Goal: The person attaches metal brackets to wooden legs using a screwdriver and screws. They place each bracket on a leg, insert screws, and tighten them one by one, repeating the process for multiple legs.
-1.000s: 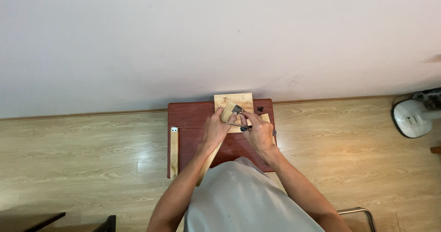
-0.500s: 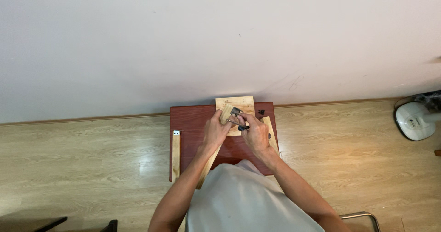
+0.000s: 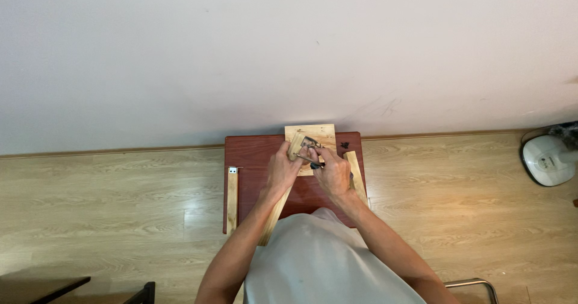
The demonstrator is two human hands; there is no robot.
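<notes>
Slippage is the chief risk judged here, since the work is held only by hand. A square pale wooden board (image 3: pixel 313 138) lies flat at the far edge of a small dark red-brown table (image 3: pixel 253 159), close to the white wall (image 3: pixel 289 51). On the board a small dark metal bracket (image 3: pixel 308 143) is seen, though its exact shape is too small to tell. The left hand (image 3: pixel 282 170) is curled over the near left corner of the board, its fingers pressed on the wood and seemingly steadying the bracket. The right hand (image 3: pixel 333 173) is closed around a thin screwdriver with a dark handle (image 3: pixel 308 159), whose shaft is pointed toward the bracket.

Should the tip be driven at a slant, it could jump from the screw head and strike the left fingers, which are placed just beside it. Because nothing clamps the board, it could be pushed toward the wall or turned under pressure, and the bracket could be shifted out of line.

A long pale wooden slat (image 3: pixel 355 177) lies just beside the right hand, and another long pale slat (image 3: pixel 274 217) runs under the left forearm; either could be knocked off the table edge by an elbow. A few small dark screws (image 3: pixel 344 145) rest near the board's right side and could be scattered. A third pale wooden slat with a small metal fitting (image 3: pixel 232 192) lies at the table's left edge, above the light wood-patterned floor (image 3: pixel 120 207).
</notes>
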